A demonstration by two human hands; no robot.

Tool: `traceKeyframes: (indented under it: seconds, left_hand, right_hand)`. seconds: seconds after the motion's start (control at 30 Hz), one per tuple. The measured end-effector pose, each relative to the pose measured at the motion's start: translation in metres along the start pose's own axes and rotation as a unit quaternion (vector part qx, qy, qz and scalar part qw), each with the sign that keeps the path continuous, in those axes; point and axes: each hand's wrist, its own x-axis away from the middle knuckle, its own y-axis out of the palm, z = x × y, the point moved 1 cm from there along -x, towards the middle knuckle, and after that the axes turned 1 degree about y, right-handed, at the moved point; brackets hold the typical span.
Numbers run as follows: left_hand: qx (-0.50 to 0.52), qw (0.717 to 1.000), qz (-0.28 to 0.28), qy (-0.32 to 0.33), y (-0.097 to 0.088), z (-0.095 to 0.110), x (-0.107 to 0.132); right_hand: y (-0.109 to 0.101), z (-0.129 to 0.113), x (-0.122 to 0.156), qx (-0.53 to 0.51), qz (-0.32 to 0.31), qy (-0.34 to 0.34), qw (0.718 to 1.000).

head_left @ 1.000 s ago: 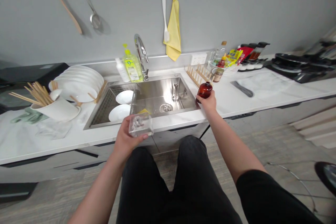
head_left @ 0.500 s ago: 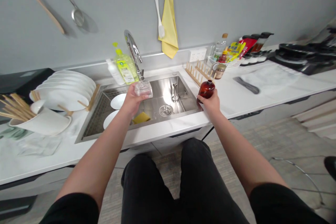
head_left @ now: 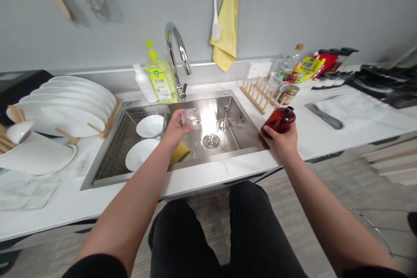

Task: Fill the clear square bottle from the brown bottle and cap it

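My left hand (head_left: 176, 129) is closed around a small clear container (head_left: 190, 117), held above the steel sink (head_left: 243, 144). What it contains, if anything, I cannot make out. At the sink's right edge, my right hand (head_left: 284, 141) grips a dark amber bottle (head_left: 278, 120). That bottle is tilted with its open neck toward the right. Below my left hand a yellow sponge (head_left: 180, 153) lies in the sink, partly hidden by the forearm. Two white bowls (head_left: 150, 126) stand in the wire basket on the sink's left side.
A tall faucet (head_left: 177, 47) rises behind the sink, beside a green dish soap bottle (head_left: 161, 80). White plates (head_left: 58, 115) stand in a rack at left. On the right are a wooden rack (head_left: 257, 95), a jar (head_left: 288, 94) and dark tongs-like utensil (head_left: 324, 116).
The amber bottle has gone from nearly upright to tilted, neck to the right. My left hand still holds the clear container over the sink. The whole view has shifted slightly.
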Motion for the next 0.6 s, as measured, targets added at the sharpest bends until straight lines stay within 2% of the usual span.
traceKeyframes:
  seconds: [0.1,0.2,0.3,0.37,0.47,0.6]
  left_hand:
    - [0.003,1.0,0.021,0.016,-0.005,-0.002,-0.004]
    - [0.015,0.999,0.044,0.027,-0.004,-0.002,-0.005]
    - [0.017,0.997,0.065,0.032,0.0,0.005,-0.011]
    - [0.014,0.998,0.058,0.037,0.0,0.014,-0.02]
    - [0.021,0.998,0.027,0.043,-0.007,0.03,-0.037]
    - [0.014,0.998,-0.005,0.06,-0.028,0.039,-0.052]
  right_hand:
    - [0.008,-0.022,-0.006,-0.041,-0.016,-0.005,0.999]
    - [0.029,-0.057,-0.014,-0.07,-0.116,-0.037,0.99]
    - [0.062,-0.09,-0.021,-0.085,-0.227,-0.045,0.969]
    - [0.09,-0.105,-0.024,-0.102,-0.306,-0.037,0.946]
    - [0.136,-0.117,-0.028,-0.146,-0.422,0.0,0.895]
    - [0.193,-0.118,-0.03,-0.208,-0.513,0.07,0.83]
